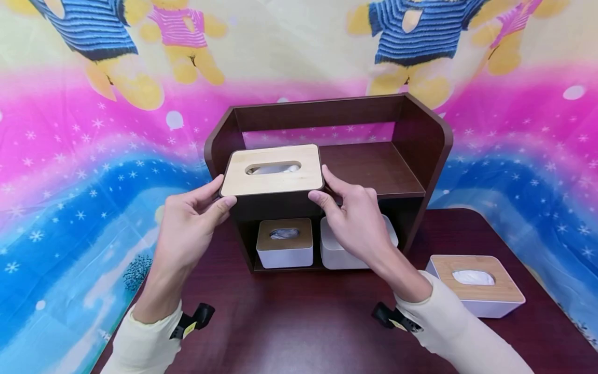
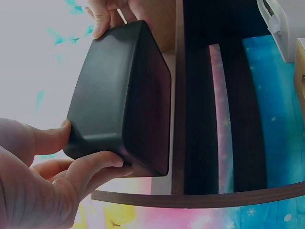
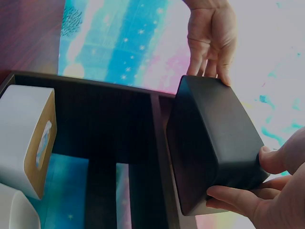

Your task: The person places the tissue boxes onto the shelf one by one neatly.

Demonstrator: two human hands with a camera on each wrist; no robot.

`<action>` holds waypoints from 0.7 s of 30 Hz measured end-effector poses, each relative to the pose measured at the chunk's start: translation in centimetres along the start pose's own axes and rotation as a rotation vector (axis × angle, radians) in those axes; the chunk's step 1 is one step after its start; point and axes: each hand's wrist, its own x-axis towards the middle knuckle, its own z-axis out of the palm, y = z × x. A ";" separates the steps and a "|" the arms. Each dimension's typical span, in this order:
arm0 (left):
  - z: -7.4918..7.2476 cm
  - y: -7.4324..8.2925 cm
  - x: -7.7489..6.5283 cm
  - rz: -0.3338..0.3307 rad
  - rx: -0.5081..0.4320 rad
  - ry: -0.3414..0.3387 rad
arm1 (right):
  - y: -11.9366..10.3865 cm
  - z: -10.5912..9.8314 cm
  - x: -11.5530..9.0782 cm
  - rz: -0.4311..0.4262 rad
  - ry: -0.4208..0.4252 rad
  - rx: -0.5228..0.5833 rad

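Note:
A black tissue box [image 1: 271, 184] with a light wooden lid is held level by both hands at the left part of the shelf unit's upper board. My left hand [image 1: 189, 223] grips its left end, thumb at the near corner and fingers along the side and underside. At the right end, my right hand [image 1: 359, 218] holds it the same way, thumb on the front corner. Seen from the left wrist, the box's dark underside [image 2: 150, 114] faces the shelf edge. White tissue shows inside the lid's oval slot.
The dark brown shelf unit [image 1: 420, 140] stands on a dark red table [image 1: 280, 322]. In its lower compartment sit a white tissue box with a wooden lid [image 1: 285, 257] and a white box [image 1: 341, 258], partly hidden. Another wooden-lidded tissue box [image 1: 490, 291] rests at the table's right.

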 end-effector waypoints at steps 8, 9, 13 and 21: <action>1.0 -0.3 1.9 0.018 0.014 0.032 | 0.8 0.9 2.2 -0.007 0.043 -0.006; 1.1 -0.3 2.1 0.022 0.023 0.039 | 0.9 0.9 2.4 -0.007 0.047 -0.006; 1.8 -0.4 3.0 0.036 0.059 0.068 | 1.2 1.1 3.1 -0.004 0.050 -0.008; 2.7 -0.6 4.5 -0.004 0.048 0.106 | 1.7 1.5 4.4 0.046 0.017 -0.005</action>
